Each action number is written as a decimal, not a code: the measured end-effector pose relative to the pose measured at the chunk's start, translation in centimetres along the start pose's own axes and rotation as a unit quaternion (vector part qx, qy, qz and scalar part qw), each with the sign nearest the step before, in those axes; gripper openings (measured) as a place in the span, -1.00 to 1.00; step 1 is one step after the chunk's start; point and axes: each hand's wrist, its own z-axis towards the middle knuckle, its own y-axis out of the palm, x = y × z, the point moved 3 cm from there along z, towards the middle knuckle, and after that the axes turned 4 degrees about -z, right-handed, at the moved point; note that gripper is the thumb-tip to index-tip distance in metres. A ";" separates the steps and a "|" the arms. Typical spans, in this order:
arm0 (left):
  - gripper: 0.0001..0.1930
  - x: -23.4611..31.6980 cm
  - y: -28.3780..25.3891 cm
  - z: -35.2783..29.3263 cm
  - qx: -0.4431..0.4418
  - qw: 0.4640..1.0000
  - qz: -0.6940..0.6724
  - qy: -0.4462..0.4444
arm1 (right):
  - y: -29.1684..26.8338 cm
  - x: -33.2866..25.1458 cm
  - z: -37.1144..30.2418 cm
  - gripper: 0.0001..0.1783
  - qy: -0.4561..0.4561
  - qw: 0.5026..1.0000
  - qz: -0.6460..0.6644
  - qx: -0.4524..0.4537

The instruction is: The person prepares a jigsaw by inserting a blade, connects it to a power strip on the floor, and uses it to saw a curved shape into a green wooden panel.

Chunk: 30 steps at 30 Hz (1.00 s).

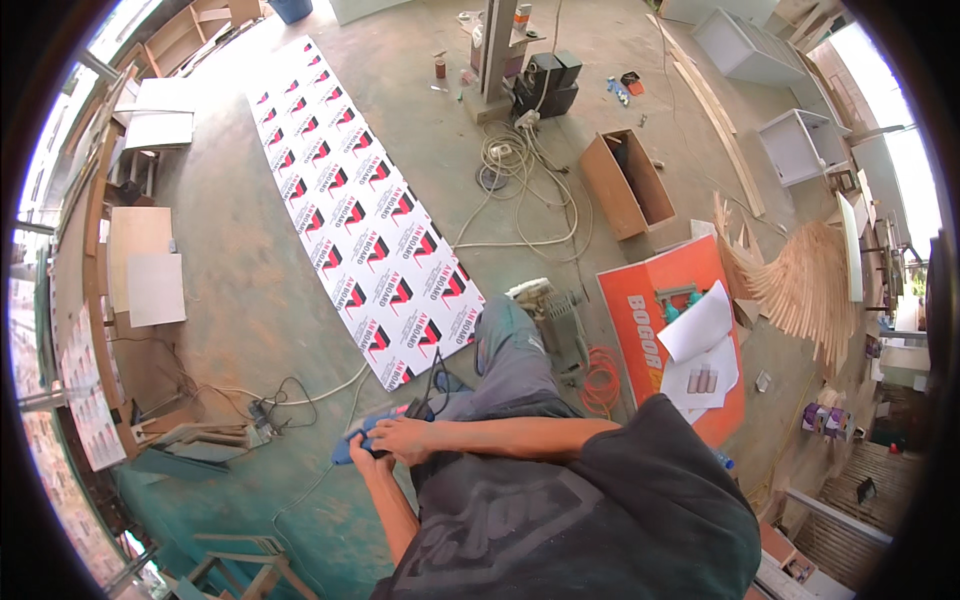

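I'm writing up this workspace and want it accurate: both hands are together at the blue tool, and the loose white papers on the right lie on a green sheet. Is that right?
Not quite: the sheet under the white papers is orange, as the head view shows. The left hand and right hand are together at the blue tool.

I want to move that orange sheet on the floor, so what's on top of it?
White paper, partly curled, and a teal object lie on the orange sheet. Anything directly beneath the paper is covered and can't be seen.
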 end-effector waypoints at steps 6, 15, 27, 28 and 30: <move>-0.91 1.0 -2.3 4.3 0.162 0.984 -0.004 0.071 | -17.8 14.5 -8.2 -0.47 0.145 0.935 0.320 0.052; -0.86 -3.3 7.9 6.5 0.353 0.926 0.080 0.108 | -29.0 76.0 -17.5 -0.68 0.499 0.687 0.364 0.383; -0.85 -10.5 22.8 20.1 0.418 0.881 0.218 0.032 | -35.6 113.3 -9.3 -0.17 0.576 0.553 0.281 0.533; -0.85 -10.3 23.3 20.5 0.418 0.880 0.223 0.029 | -35.6 113.6 -8.9 -0.27 0.531 0.550 0.378 0.522; -0.85 -10.1 23.6 21.3 0.410 0.881 0.234 0.018 | -35.0 112.0 -8.8 -0.54 0.422 0.469 0.481 0.608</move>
